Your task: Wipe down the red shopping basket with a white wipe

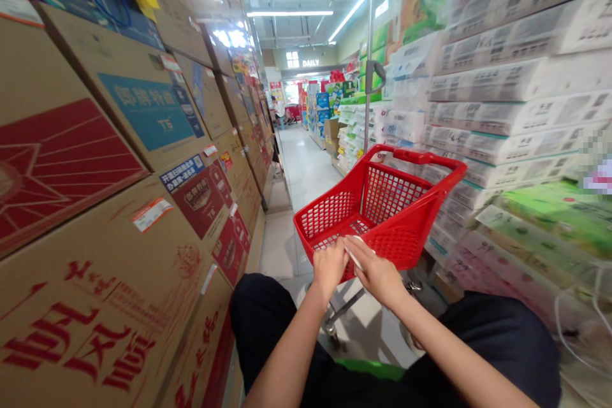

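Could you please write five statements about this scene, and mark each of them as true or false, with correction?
1. A red plastic shopping cart with lattice walls stands before the person. True.
2. A small white item shows at the fingers of the person's bare right hand. True.
3. The bare left hand is stretched far away from the right one. False: the left hand is close beside it.
4. Brown printed cardboard boxes are stacked along the left side. True.
5. The lit sign in the background reads "SALE". False: the sign reads "DAILY".
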Motion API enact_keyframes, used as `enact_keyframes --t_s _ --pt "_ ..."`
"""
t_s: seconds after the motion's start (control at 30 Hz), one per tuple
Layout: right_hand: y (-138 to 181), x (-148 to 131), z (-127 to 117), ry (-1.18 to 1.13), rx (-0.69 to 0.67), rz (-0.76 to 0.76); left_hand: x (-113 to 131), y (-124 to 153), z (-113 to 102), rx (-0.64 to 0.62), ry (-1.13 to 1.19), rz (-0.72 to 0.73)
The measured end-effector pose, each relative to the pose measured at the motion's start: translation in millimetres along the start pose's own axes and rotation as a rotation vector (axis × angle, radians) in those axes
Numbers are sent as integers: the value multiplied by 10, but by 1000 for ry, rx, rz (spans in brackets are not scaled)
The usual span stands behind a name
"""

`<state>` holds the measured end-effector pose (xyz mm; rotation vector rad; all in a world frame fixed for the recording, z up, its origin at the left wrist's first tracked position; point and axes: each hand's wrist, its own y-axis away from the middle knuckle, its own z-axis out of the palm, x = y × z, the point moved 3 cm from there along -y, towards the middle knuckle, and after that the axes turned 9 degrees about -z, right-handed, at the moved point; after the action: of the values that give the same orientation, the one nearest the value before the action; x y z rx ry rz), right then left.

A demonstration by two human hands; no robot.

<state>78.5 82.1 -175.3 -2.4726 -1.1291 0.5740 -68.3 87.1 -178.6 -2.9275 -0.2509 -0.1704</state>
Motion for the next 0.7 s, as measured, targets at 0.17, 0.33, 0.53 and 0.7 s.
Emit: enact_keyframes --t_s 0.17,0.33,0.53,0.7 --pt "-3 209 -159 40 -42 -15 0 -2 -52 -15 -8 -34" --pt "-39 518 -239 84 21 121 23 -36 -60 18 36 98" --pt "-66 183 -35 45 -8 6 -22 -109 -72 17 126 197" --pt "-85 246 -104 81 -54 -10 -39 -130 -39 45 137 165"
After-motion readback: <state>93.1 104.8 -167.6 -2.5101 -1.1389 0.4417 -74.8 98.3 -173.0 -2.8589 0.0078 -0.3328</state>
